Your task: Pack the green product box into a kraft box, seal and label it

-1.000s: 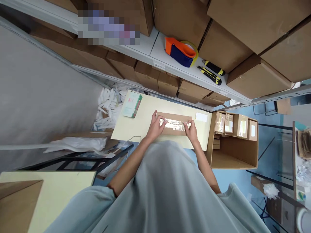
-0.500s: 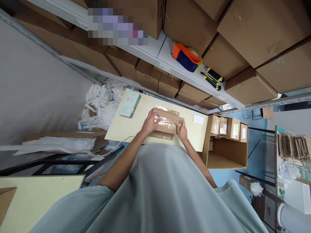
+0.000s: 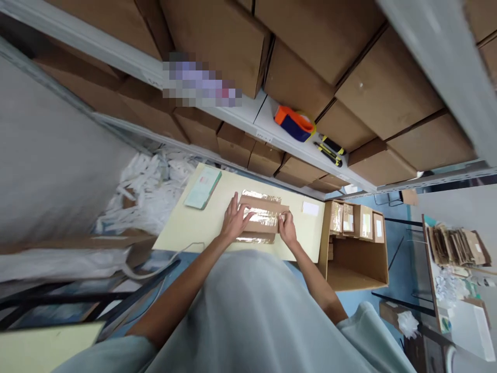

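Observation:
A flat brown cardboard carton point(image 3: 258, 220) lies on the pale yellow tabletop point(image 3: 213, 228), with shiny clear tape across its middle and along its upper and lower edges. My left hand point(image 3: 233, 217) rests at the carton's left end, fingers stretched out and apart, with the thumb reaching over the cardboard. At the opposite end, my right hand point(image 3: 286, 228) has its fingers curled and pinched at the edge; whether they grip tape or only cardboard is too small to tell. To the left lies a pale green box point(image 3: 203, 187). A white label point(image 3: 310, 208) is on the right.
Beside the table's right end, an open carton point(image 3: 357, 277) holds several taped boxes. The shelf point(image 3: 244, 111) above carries an orange-and-blue tape dispenser point(image 3: 294, 124), yellow-black utility knives point(image 3: 329, 153) and large cartons. White scraps point(image 3: 143, 189) are heaped at left.
My left hand has lifted its fingers and spread them at the carton's left end. My right hand stays at the right end. The whole view has tilted, so everything sits lower in the picture.

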`<action>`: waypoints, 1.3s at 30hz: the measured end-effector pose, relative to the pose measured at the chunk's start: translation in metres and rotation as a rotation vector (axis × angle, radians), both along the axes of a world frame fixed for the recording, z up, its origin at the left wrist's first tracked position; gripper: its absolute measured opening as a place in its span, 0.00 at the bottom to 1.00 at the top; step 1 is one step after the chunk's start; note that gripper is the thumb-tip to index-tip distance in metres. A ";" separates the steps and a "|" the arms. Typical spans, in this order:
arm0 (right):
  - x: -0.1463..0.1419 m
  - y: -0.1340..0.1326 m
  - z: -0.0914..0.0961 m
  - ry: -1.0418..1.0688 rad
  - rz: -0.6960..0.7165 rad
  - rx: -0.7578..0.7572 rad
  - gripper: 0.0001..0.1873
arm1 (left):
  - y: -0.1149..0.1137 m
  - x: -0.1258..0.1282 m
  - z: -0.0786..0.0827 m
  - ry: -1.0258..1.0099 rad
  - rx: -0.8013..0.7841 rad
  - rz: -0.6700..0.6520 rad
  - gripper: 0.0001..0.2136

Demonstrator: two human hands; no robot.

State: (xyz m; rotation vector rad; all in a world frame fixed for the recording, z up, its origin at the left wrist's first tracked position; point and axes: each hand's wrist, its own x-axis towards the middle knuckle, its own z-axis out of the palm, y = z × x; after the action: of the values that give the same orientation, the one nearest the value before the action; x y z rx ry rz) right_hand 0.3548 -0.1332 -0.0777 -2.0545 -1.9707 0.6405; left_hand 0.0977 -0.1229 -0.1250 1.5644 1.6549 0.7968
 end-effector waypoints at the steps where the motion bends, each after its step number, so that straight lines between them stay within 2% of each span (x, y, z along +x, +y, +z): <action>1: 0.000 0.010 0.008 -0.014 0.012 0.045 0.15 | 0.007 -0.001 0.002 0.020 0.016 0.004 0.15; 3: 0.002 0.047 0.033 -0.034 0.032 0.147 0.15 | 0.032 0.002 0.013 0.028 0.059 0.008 0.13; 5: 0.001 0.102 0.072 -0.051 0.077 0.281 0.19 | 0.071 0.010 0.042 -0.003 0.143 0.003 0.12; 7: -0.008 0.167 0.119 -0.064 0.157 0.457 0.25 | 0.116 0.022 0.086 -0.053 0.271 0.003 0.15; 9: -0.025 0.227 0.162 -0.099 0.232 0.607 0.28 | 0.159 0.034 0.137 -0.109 0.404 0.020 0.16; 11: -0.045 0.272 0.190 -0.184 0.234 0.591 0.28 | 0.192 0.044 0.183 -0.166 0.485 0.057 0.16; 13: -0.063 0.297 0.199 -0.260 0.180 0.478 0.26 | 0.209 0.051 0.214 -0.181 0.520 0.084 0.14; 14: -0.069 0.304 0.199 -0.279 0.155 0.430 0.24 | 0.212 0.052 0.222 -0.186 0.528 0.096 0.14; 16: -0.076 0.310 0.192 -0.280 0.126 0.381 0.22 | 0.210 0.054 0.228 -0.197 0.531 0.114 0.12; 19: -0.074 0.314 0.188 -0.246 0.129 0.347 0.21 | 0.197 0.056 0.220 -0.225 0.508 0.139 0.11; 23: -0.060 0.322 0.204 -0.145 0.166 0.295 0.19 | 0.178 0.065 0.209 -0.282 0.454 0.168 0.10; 25: -0.051 0.314 0.209 -0.074 0.174 0.292 0.19 | 0.167 0.069 0.205 -0.317 0.438 0.182 0.10; 27: -0.043 0.287 0.206 0.006 0.168 0.307 0.22 | 0.147 0.068 0.199 -0.349 0.419 0.203 0.10; 29: -0.038 0.239 0.194 0.174 0.157 0.320 0.26 | 0.116 0.063 0.191 -0.383 0.411 0.225 0.11; 31: -0.039 0.178 0.178 0.640 0.143 0.300 0.32 | 0.078 0.055 0.185 -0.414 0.446 0.236 0.12; 33: -0.047 0.117 0.167 0.947 0.103 0.155 0.36 | 0.039 0.046 0.183 -0.416 0.516 0.225 0.11; 36: -0.067 0.049 0.165 1.133 0.021 -0.005 0.38 | -0.007 0.033 0.189 -0.350 0.562 0.189 0.07; 39: -0.079 0.017 0.170 1.141 -0.039 -0.032 0.43 | -0.035 0.023 0.201 -0.295 0.570 0.150 0.06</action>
State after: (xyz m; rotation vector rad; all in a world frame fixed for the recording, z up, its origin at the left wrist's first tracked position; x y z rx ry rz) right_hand 0.2763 -0.1162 0.0923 -1.1991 -1.2068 1.4078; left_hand 0.1204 -0.1577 0.0756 1.5919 1.4060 1.6039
